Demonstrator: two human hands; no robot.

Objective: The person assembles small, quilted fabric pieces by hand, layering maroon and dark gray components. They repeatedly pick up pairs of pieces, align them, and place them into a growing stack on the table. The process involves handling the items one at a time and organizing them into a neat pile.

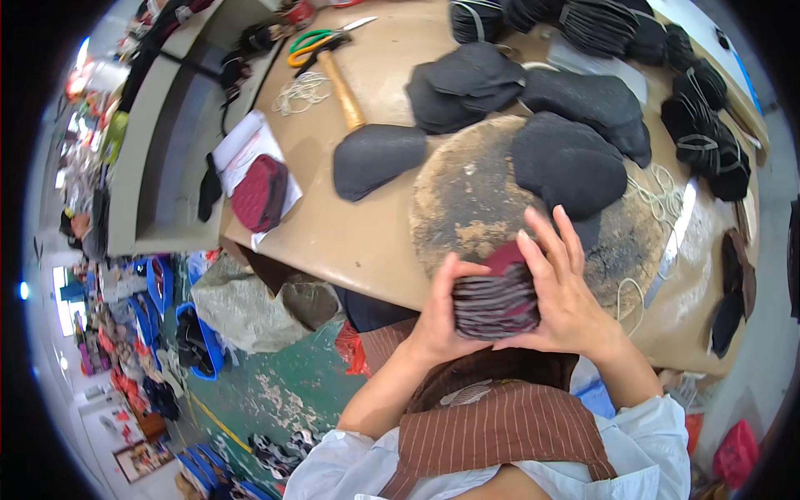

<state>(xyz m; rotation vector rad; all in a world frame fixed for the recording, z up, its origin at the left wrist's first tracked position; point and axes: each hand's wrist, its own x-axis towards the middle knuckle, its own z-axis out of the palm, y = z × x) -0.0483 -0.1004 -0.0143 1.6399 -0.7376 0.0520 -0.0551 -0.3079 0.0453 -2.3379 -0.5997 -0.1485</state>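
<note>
Between both palms I hold a stack of cut fabric pieces (497, 307), dark along the layered edges with a maroon face on top. My left hand (440, 315) presses its left side, thumb and fingers curled round it. Against the right side lies my right hand (573, 302), its fingers reaching up past the stack. The stack is over the near edge of a round, worn wooden block (454, 200). Loose black fabric pieces (571, 162) lie on the block, just beyond my fingers. Left of the block rests a dark, rounded piece (375, 158).
A wooden-handled hammer (340, 92), scissors (321, 43) and white string (302, 93) lie at the far left. A maroon quilted stack (258, 193) sits on paper. Tied black bundles (708, 142) line the right, near a long metal blade (673, 242). Blue bins (200, 342) stand on the floor.
</note>
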